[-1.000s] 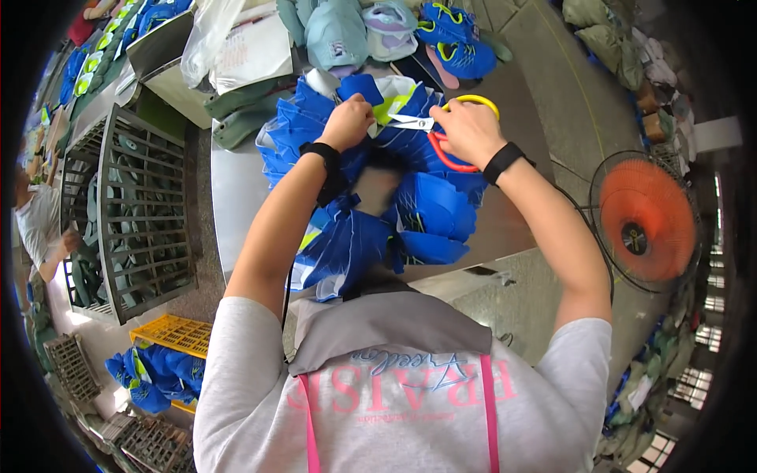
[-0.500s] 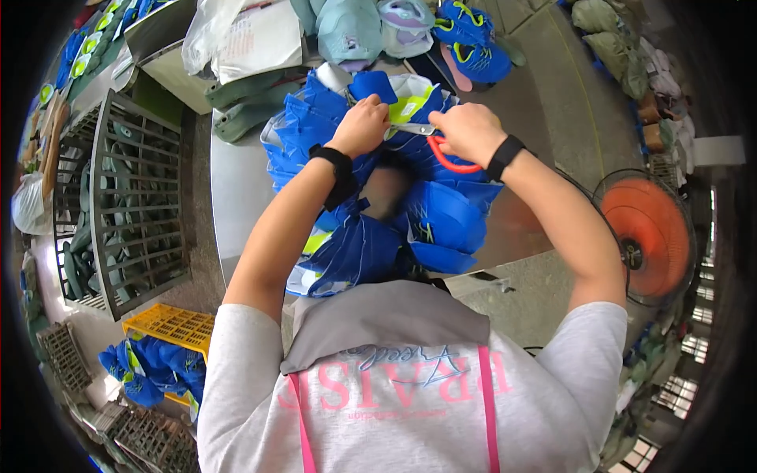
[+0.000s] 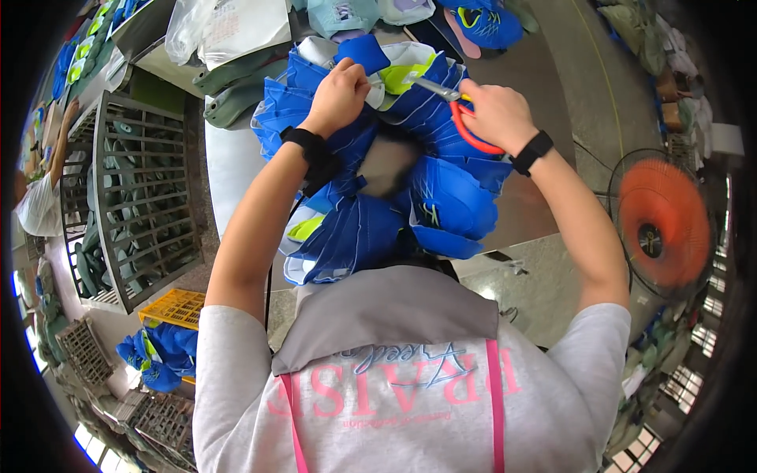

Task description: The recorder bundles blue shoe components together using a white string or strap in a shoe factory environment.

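I seemed mid-trimming: right hand (image 3: 500,114) gripping scissors (image 3: 446,92), left hand (image 3: 341,93) pinching blue uppers (image 3: 461,197), near edge of desk (image 3: 524,217); next snip likely needed scissors closer.

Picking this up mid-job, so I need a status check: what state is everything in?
Left hand: curled against blue shoe uppers
Blue shoe uppers: bunched in a ring
Right hand: gripping scissors
Scissors: held, blades appear nearly closed
Caged orange fan: blades indistinct, probably spinning
Slatted grey crate: loaded
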Available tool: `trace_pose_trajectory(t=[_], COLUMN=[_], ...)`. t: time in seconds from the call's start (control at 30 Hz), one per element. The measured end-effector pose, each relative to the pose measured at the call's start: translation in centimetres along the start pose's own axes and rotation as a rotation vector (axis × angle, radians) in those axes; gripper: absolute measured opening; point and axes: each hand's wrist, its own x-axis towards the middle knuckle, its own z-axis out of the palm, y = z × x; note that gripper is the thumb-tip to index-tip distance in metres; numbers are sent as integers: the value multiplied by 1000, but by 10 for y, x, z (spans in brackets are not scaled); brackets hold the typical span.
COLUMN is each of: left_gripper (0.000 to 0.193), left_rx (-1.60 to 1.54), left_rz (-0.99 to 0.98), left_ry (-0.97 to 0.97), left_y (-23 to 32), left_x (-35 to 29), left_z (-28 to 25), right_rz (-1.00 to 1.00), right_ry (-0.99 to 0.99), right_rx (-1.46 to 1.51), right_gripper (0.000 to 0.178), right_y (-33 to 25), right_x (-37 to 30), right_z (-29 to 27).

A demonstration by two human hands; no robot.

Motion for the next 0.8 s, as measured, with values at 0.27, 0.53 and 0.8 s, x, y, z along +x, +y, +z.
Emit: trace_pose_trajectory(t=[0.27, 0.53, 0.8], left_gripper=[10, 13, 14], left_rx=[9, 294, 356], left_rz=[62, 33, -16], left_ry=[34, -79, 74], left_y=[11, 14, 11], left_x=[-5, -6, -10], left_z=[-5, -41, -60], right_rz=[646, 664, -205], right_ry=[173, 172, 546], right_rx=[182, 289, 635], right_gripper=[32, 34, 19], right_y=[153, 141, -24], right_x=[-23, -45, 56], right_z=[112, 162, 4])
